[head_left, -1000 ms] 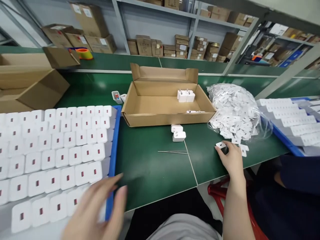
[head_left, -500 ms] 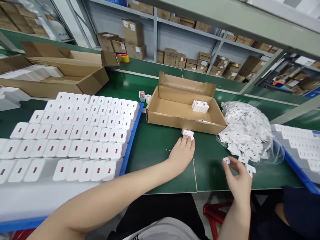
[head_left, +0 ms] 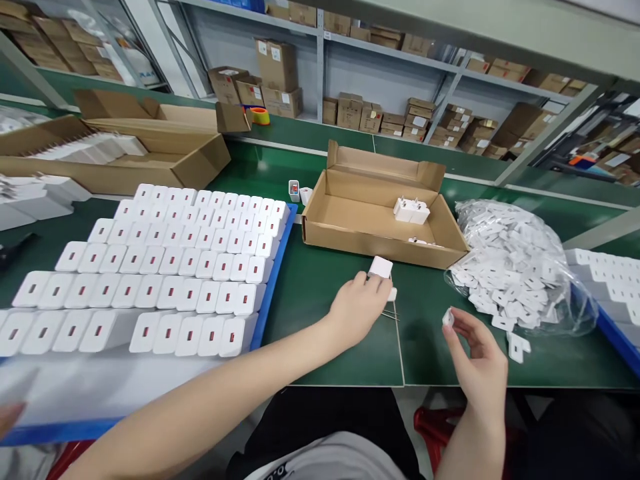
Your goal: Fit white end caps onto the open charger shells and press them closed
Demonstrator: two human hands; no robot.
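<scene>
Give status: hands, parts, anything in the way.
Left hand grips white charger, lifted near cardboard box. Right hand pinches small white piece. Tweezers and second charger lie under left hand.

Left hand [head_left: 357,308] grips charger [head_left: 381,268] — right hand [head_left: 477,360] pinches sticker [head_left: 448,319].

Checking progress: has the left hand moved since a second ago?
Yes. The left hand went from the blue tray across to the white charger before the cardboard box.
</scene>
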